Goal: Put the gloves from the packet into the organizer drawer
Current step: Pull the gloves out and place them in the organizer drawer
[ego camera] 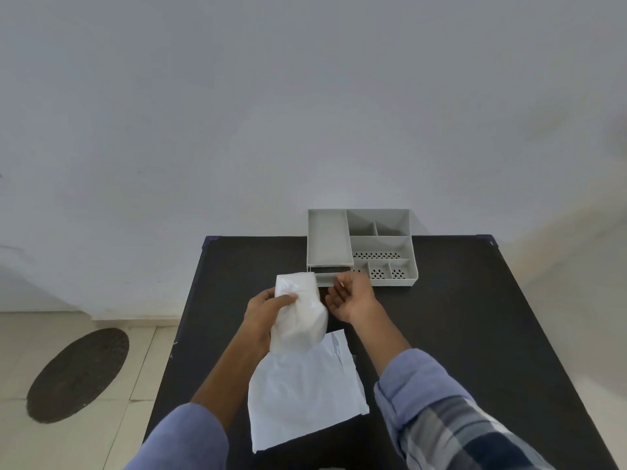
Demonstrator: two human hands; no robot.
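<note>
My left hand point(266, 308) grips a white bundle of gloves point(300, 313), held above the dark table just in front of the grey organizer point(361, 247). The organizer's low drawer point(330, 278) stands slightly pulled out at its front left. My right hand point(351, 295) is at the drawer's front edge, palm turned up and fingers curled; whether they pinch the drawer front is unclear. The flat white packet point(305, 395) lies on the table below the gloves, between my forearms.
The organizer has several open compartments, some with perforated floors point(376, 255), and stands at the table's point(475, 317) far edge against a pale wall. A round dark mat point(78, 374) lies on the tiled floor to the left.
</note>
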